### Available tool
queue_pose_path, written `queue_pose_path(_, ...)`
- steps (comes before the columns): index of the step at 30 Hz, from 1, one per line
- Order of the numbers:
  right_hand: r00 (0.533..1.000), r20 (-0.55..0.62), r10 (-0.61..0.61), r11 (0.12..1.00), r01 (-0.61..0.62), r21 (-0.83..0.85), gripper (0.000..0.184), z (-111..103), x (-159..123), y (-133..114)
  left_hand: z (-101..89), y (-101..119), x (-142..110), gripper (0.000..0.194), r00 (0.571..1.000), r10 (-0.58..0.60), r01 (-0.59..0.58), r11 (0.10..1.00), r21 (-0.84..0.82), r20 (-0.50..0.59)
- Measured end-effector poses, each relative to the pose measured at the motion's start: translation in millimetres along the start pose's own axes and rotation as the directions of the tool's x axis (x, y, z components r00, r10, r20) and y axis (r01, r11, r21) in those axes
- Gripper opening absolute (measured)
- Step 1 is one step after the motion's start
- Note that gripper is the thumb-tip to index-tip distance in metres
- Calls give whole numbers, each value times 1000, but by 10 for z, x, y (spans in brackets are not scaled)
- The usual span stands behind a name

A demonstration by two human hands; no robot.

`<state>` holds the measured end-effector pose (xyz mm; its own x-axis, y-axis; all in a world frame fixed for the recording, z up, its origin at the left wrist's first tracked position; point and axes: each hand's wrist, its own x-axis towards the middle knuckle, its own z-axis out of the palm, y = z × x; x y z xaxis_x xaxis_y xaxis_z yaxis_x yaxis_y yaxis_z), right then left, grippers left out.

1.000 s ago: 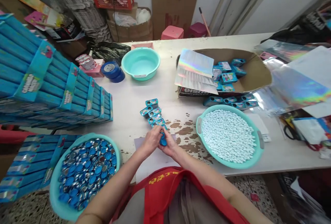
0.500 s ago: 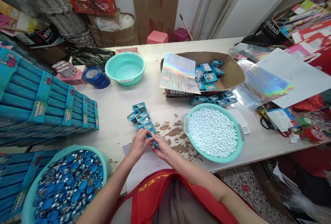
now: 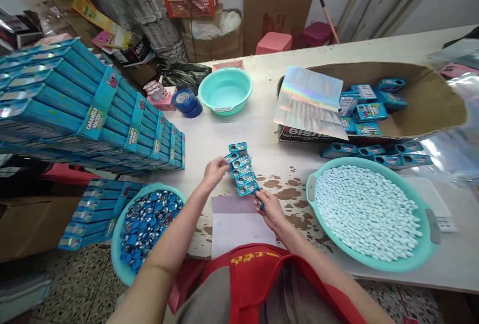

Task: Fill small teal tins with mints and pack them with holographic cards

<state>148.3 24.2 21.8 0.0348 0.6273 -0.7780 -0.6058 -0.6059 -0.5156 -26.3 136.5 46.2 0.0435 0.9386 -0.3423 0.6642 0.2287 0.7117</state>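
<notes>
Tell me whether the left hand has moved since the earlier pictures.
Yes. Judged against the pale sheet, the left hand has moved off its far edge toward the green basin, now by the small blue boxes.

Small blue printed boxes [image 3: 246, 178], each with a dark round opening near its nine-o'clock end, lie close together; blue-and-silver caps [image 3: 261, 205], partly hidden, are at the row's five-o'clock end.

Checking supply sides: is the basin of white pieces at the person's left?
No, the basin of white pieces sits on the table to the right of the right hand.
</notes>
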Motion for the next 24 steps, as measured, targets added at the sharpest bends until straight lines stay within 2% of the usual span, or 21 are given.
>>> queue_pose_path(3, 999, -29, -29, 999, 28, -43, 32, -70, 11, -40, -185, 39, 495, 10, 996, -85, 82, 965, 250, 0)
queue_pose_path(5, 998, -52, -32, 998, 29, -49, 35, -109, 13, -62, -192, 94, 718, 18, 991, -134, 119, 934, 336, 19)
queue_pose_path(7, 997, -64, -35, 998, 32, -49, 38, -141, 13, -83, -148, 155, 848, 33, 984, -170, 141, 919, 369, 49)
queue_pose_path(9, 997, -57, -43, 998, 41, -52, 40, -162, 16, -102, -101, 214, 920, 43, 968, -226, 157, 884, 440, 109)
queue_pose_path(12, 998, -45, -47, 997, 44, -57, 42, -158, 39, -133, -57, 309, 1000, 37, 934, -308, 163, 817, 553, 180)
queue_pose_path(17, 999, -31, -26, 997, 24, -71, 42, -89, 101, -196, 31, 480, 1086, 35, 907, -370, 154, 734, 662, 200)
queue_pose_path(20, 999, -17, -43, 996, 41, -81, 41, -69, 120, -248, 91, 531, 1066, 38, 921, -352, 150, 712, 686, 164)
queue_pose_path(24, 998, -3, -58, 994, 57, -97, 40, -48, 143, -318, 106, 495, 1061, 32, 934, -334, 157, 710, 687, 132)
